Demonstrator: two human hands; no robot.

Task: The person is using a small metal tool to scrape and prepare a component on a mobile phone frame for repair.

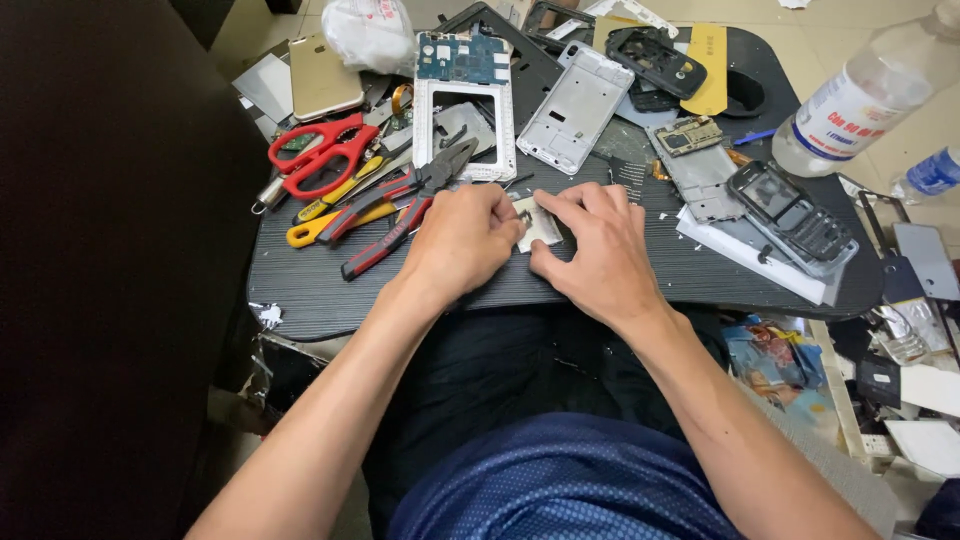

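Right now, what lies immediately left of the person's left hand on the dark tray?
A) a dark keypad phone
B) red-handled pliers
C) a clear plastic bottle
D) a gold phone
B: the red-handled pliers lie beside the left hand; the bottle and keypad phone sit far right, the gold phone at the tray's far edge.

Probably a makeshift phone-repair spot at home: beyond the hands, a dark ribbed lap board [300, 290] holds gutted white phone frames [575, 95], red-handled pliers [400, 205] and red scissors [320, 150].

Dark ribbed tabletop [300, 290], pale tiled floor [850, 30]
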